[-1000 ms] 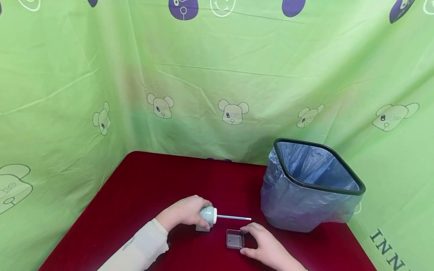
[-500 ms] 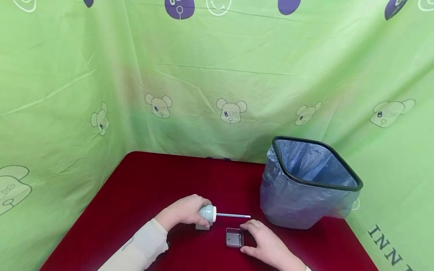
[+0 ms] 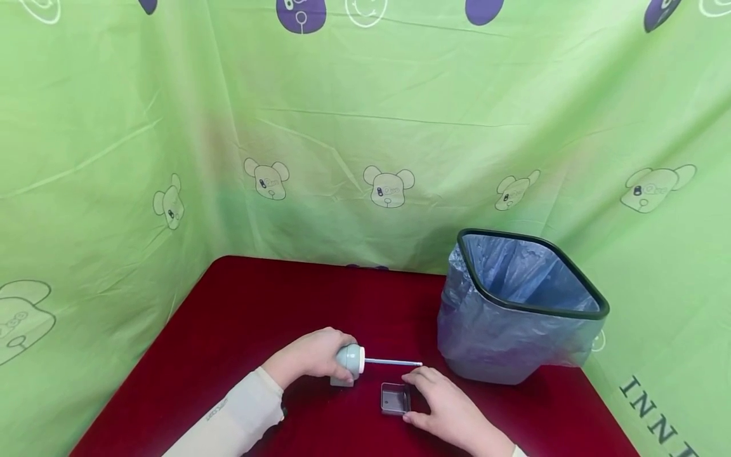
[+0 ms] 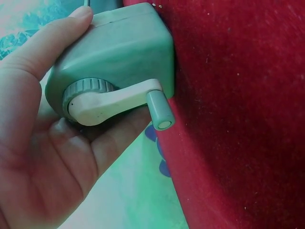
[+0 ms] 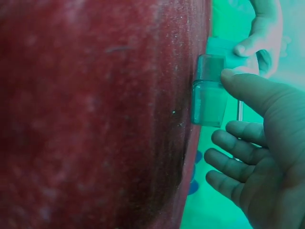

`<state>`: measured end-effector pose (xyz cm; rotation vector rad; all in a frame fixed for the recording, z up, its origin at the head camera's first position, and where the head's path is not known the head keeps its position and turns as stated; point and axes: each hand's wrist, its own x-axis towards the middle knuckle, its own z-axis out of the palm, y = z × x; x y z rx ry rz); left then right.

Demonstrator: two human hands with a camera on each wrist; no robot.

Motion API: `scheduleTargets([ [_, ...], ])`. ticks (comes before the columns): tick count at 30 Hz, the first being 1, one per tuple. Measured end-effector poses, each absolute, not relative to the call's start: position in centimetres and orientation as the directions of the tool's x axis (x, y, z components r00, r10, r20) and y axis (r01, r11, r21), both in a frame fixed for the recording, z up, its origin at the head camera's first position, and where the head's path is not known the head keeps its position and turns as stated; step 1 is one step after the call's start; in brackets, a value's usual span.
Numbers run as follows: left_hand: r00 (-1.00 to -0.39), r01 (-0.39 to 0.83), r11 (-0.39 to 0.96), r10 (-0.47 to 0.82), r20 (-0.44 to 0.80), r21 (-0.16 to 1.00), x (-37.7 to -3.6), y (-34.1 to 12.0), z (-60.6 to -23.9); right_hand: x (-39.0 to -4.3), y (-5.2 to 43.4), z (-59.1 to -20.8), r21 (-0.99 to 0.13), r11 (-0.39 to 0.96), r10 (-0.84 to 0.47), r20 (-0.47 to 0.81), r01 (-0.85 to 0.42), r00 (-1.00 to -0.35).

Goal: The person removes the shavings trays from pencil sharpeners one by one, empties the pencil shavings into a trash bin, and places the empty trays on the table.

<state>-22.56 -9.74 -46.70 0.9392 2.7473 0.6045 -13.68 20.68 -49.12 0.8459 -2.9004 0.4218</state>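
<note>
One red table (image 3: 240,317) carries one lined waste bin (image 3: 514,317), one crank sharpener (image 3: 348,363) and one clear box (image 3: 395,400). Left hand (image 3: 311,357) grips the sharpener at front centre; its one pencil (image 3: 394,363) lies level, pointing right. Right hand (image 3: 445,409), fingers relaxed, touches the box.

Green backdrop, red table, pale tools

Lime-green curtain (image 3: 400,114) printed with outlined bears and purple shapes; dark red tablecloth (image 3: 257,304); sage-green sharpener (image 3: 349,360) with cream crank (image 4: 112,101); clear box (image 3: 395,398); black-rimmed bin (image 3: 522,311), blue-grey liner, lower right.
</note>
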Motion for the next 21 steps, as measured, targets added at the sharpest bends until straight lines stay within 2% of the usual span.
scheduleTargets([
  [21,-0.786,0.556,0.718,0.618,-0.016,0.418,-22.3,-9.5,-46.6,-13.2,20.3,-48.0,-0.211,0.799,-0.530,0.195,-0.563,-0.825],
])
